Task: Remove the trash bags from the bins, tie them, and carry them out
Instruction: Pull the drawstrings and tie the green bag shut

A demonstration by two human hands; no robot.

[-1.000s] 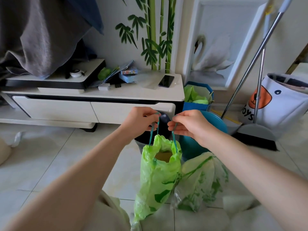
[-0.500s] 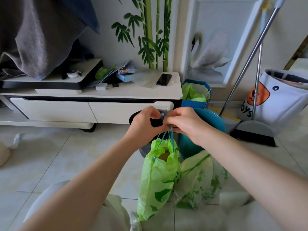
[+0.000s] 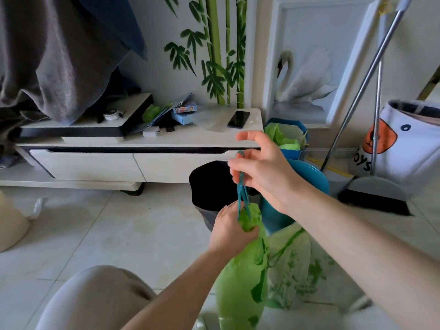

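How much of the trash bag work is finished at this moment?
Done: the green bag is out of its bin, its neck gathered. In hand: the left hand grips the neck while the right hand pulls the teal drawstrings up. Left: knotting it, the liner in the blue bin, and carrying out.
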